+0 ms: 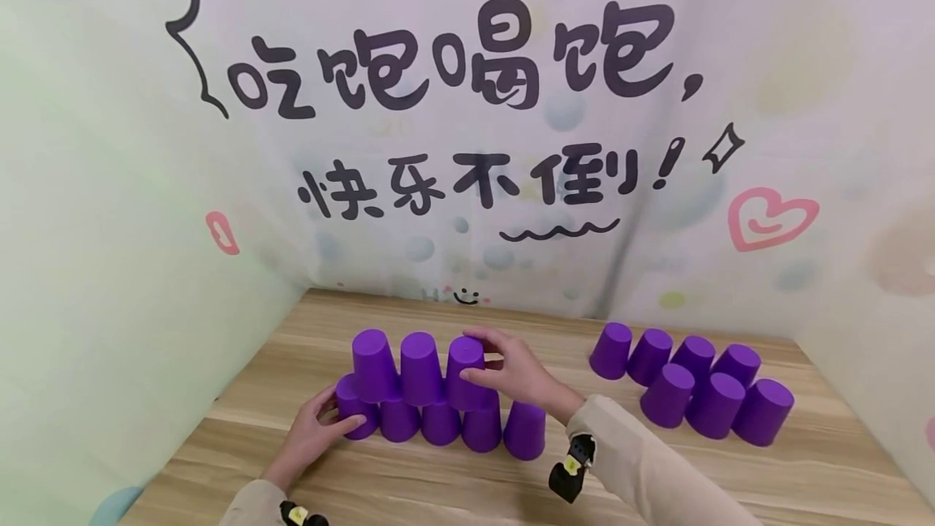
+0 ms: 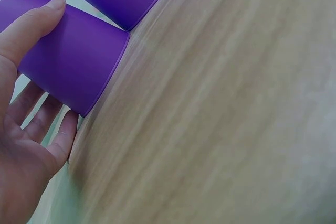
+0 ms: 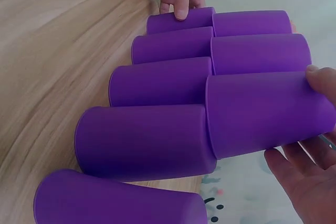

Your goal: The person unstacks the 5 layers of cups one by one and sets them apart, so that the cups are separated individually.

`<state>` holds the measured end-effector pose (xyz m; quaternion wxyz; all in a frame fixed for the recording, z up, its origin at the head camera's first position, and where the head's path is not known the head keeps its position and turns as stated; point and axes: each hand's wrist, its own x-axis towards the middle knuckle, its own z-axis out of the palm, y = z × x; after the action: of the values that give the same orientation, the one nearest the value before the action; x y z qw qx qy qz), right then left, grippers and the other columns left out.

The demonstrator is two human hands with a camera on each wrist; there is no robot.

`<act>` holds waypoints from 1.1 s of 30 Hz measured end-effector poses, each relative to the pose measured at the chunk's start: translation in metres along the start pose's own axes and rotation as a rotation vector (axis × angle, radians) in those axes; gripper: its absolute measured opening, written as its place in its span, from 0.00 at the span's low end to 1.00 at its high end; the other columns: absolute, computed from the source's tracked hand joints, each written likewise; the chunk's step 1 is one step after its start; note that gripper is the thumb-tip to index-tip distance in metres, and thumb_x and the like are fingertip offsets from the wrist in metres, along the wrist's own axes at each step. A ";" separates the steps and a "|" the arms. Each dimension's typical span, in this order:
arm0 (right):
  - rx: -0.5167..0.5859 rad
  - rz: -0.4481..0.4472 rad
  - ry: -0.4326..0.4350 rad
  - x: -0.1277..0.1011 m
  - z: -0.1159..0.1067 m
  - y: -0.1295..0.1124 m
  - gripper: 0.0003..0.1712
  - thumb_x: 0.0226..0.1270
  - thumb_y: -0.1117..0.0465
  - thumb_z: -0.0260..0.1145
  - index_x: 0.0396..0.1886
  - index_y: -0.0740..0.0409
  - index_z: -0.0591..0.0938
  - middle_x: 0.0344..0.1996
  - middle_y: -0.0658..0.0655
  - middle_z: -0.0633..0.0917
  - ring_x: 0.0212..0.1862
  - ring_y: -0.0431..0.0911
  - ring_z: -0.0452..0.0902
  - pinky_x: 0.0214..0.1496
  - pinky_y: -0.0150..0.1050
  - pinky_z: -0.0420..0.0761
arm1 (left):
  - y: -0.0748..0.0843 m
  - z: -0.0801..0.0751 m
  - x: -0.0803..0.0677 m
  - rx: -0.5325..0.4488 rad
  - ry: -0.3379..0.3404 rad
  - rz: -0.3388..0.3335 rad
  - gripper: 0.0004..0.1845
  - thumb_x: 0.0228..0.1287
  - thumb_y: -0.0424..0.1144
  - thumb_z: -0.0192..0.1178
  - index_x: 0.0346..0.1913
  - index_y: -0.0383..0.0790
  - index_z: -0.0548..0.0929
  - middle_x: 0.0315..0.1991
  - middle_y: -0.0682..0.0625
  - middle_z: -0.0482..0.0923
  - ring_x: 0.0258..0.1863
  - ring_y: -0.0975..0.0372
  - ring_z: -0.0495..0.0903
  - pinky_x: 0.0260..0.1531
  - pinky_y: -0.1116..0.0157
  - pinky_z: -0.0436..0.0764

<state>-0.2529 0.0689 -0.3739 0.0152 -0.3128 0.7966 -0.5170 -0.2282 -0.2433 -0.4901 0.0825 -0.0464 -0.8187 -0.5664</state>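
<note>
Upside-down purple cups stand in two tiers in the head view, several in the bottom row and three above. My right hand [image 1: 520, 368] holds the upper tier's right-hand cup [image 1: 465, 355], thumb on one side and fingers on the other. In the right wrist view, that cup [image 3: 262, 111] rests across the seam of the row below. My left hand [image 1: 312, 433] is around the leftmost bottom cup [image 1: 351, 400]. Its thumb lies on the front of that cup [image 2: 73, 56] in the left wrist view, with the other fingers spread along the far side.
Several more upside-down purple cups [image 1: 712, 404] stand in two rows at the right of the wooden table [image 1: 409, 485]. The bottom row's right-end cup [image 1: 525, 430] has none on top. A printed cloth [image 1: 453, 266] hangs behind the table.
</note>
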 end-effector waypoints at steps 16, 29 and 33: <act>-0.036 0.042 0.116 -0.006 -0.045 -0.015 0.31 0.54 0.64 0.66 0.58 0.66 0.67 0.46 0.64 0.76 0.47 0.56 0.74 0.44 0.38 0.78 | 0.002 0.001 0.000 -0.022 0.003 0.003 0.33 0.44 0.31 0.68 0.56 0.28 0.69 0.47 0.37 0.74 0.42 0.65 0.73 0.44 0.67 0.76; -0.204 0.075 0.273 -0.044 -0.125 0.002 0.32 0.56 0.63 0.65 0.59 0.69 0.64 0.49 0.68 0.74 0.48 0.58 0.73 0.47 0.42 0.77 | 0.001 -0.002 0.000 0.010 -0.009 -0.038 0.34 0.46 0.33 0.67 0.58 0.30 0.67 0.50 0.37 0.72 0.43 0.66 0.71 0.45 0.70 0.75; -0.242 0.167 0.284 -0.061 -0.142 0.014 0.35 0.58 0.56 0.63 0.61 0.65 0.62 0.52 0.67 0.72 0.51 0.60 0.70 0.49 0.49 0.75 | 0.002 -0.001 0.000 0.000 -0.018 -0.040 0.34 0.46 0.32 0.67 0.58 0.30 0.67 0.50 0.37 0.72 0.44 0.64 0.71 0.45 0.70 0.74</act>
<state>-0.2601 0.2196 -0.3372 -0.0923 -0.1692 0.8702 -0.4534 -0.2281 -0.2430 -0.4877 0.0637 -0.0352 -0.8201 -0.5676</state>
